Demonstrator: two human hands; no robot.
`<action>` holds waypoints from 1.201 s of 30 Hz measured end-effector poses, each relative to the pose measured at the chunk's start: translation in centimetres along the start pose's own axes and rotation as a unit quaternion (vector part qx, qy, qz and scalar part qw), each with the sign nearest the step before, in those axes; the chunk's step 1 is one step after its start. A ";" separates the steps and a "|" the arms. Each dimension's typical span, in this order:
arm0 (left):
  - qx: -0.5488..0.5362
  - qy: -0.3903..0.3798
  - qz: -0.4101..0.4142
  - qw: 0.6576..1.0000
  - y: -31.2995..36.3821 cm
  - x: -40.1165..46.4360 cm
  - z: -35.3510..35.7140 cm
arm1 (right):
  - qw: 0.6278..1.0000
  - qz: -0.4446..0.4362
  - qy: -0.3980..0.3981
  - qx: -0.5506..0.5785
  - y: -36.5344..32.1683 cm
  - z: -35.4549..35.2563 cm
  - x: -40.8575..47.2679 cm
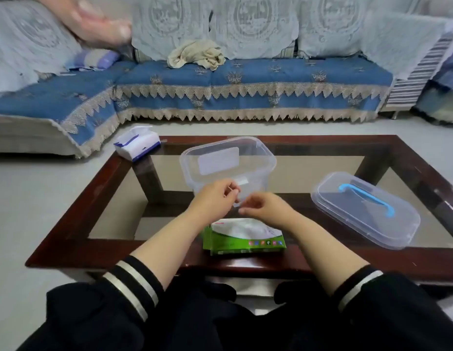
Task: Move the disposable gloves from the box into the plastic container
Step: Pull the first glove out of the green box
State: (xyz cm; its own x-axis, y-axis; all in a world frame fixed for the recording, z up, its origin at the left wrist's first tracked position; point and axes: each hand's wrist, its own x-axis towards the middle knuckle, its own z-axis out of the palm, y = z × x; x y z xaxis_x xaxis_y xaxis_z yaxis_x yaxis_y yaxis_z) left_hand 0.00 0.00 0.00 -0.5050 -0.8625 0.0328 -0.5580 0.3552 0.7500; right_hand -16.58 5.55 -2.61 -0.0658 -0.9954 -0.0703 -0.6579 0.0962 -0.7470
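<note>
Clear thin glove film (pixel 237 198) is pinched between both hands above the green glove box (pixel 244 236), just in front of the open plastic container (pixel 228 163). Each grip is closed on it: left hand (pixel 216 196), right hand (pixel 264 206). A blue-handled lid (pixel 364 209) lies to the right on the bench (pixel 76 214).

The open rectangular container (pixel 228 163) is clear, smooth plastic, as is its flat lid (pixel 364 211) with a glossy blue plastic handle (pixel 367 196). The green glove box (pixel 245 239) looks like printed card. The low table (pixel 76 211) pairs polished dark wood with glass. The sofa (pixel 245 79) wears blue woven cloth edged in lace.
</note>
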 end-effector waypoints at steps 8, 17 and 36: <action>0.116 -0.115 -0.033 0.986 -3.4 -3.5 3.3 | 0.995 0.011 -0.001 -0.100 1.1 3.2 -2.6; 0.138 -0.012 0.001 0.990 -5.0 -4.9 5.3 | 0.995 0.026 0.080 -0.044 1.9 5.1 -2.3; 0.029 -0.044 -0.014 0.999 -6.3 -4.2 5.5 | 0.986 0.078 -0.004 -0.149 -1.7 4.3 -1.9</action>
State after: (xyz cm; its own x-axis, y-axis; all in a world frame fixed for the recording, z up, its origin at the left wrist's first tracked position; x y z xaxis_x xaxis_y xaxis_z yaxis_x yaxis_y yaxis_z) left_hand 2.03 3.40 -8.47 -0.5429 -0.8385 -0.0472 -0.6086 0.3541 0.7101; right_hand -12.12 7.24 -4.01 -0.1789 -0.9682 -0.1750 -0.8313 0.2438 -0.4995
